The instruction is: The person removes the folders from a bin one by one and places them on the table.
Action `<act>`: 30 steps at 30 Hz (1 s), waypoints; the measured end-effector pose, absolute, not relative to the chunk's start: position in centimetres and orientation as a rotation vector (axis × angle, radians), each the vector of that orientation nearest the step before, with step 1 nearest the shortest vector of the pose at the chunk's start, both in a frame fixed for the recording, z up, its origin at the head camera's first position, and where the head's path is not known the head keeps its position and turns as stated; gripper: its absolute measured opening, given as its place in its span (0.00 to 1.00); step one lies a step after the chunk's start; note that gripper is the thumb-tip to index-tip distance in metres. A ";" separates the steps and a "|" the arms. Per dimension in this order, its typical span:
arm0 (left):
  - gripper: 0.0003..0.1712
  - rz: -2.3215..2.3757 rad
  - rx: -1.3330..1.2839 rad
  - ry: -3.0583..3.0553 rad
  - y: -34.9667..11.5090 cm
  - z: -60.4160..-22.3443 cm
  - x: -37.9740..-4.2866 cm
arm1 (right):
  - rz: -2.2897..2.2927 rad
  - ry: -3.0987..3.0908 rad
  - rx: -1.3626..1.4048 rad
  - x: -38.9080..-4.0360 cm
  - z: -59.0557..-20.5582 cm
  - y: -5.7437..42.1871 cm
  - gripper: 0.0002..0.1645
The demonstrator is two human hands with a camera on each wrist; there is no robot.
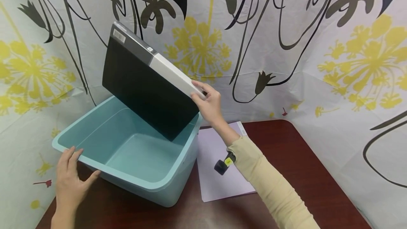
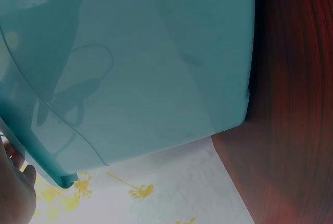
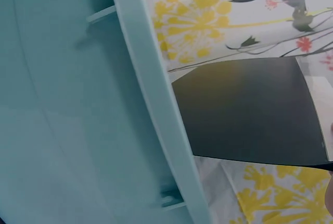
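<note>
A light-blue plastic tub point(image 1: 140, 186) stands on the dark wooden table. Above its opening a black binder point(image 1: 143, 91) with a grey-and-white spine is held tilted, its lower corner dipping inside the rim line. My right hand point(image 1: 208, 105) pinches the white end of that spine. In the right wrist view the binder point(image 3: 250, 112) shows beyond the tub's rim point(image 3: 156, 104), with only a bit of the hand point(image 3: 329, 195) at the edge. At the near left corner, my left hand point(image 1: 70, 176) holds the tub's rim, fingertips over it. The left wrist view shows the tub's outer wall point(image 2: 171, 67) beside the hand point(image 2: 15, 187).
Lilac sheets or a thin lilac folder point(image 1: 211, 179) with a white edge strip lie right of the tub, partly under my right arm. The table point(image 1: 286, 147) extends to the right. A flower-patterned cloth point(image 1: 286, 80) hangs behind and at both sides.
</note>
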State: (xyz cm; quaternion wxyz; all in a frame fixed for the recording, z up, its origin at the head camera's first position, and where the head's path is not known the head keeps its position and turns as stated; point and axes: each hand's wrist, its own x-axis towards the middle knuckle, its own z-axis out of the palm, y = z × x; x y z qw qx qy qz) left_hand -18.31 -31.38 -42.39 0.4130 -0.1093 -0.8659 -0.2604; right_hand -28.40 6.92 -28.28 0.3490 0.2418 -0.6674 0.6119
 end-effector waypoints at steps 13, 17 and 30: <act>0.58 -0.645 -0.270 -2.179 -31.4 -42.2 -18.1 | 1.636 -1.538 0.691 -28.2 -27.5 8.7 0.20; 0.58 -0.642 -0.267 -2.184 -31.4 -42.2 -18.1 | 1.653 -1.483 0.666 -28.1 -27.3 9.5 0.19; 0.57 -0.653 -0.274 -2.185 -31.4 -42.3 -18.3 | 1.763 -1.392 0.540 -27.4 -27.2 11.6 0.21</act>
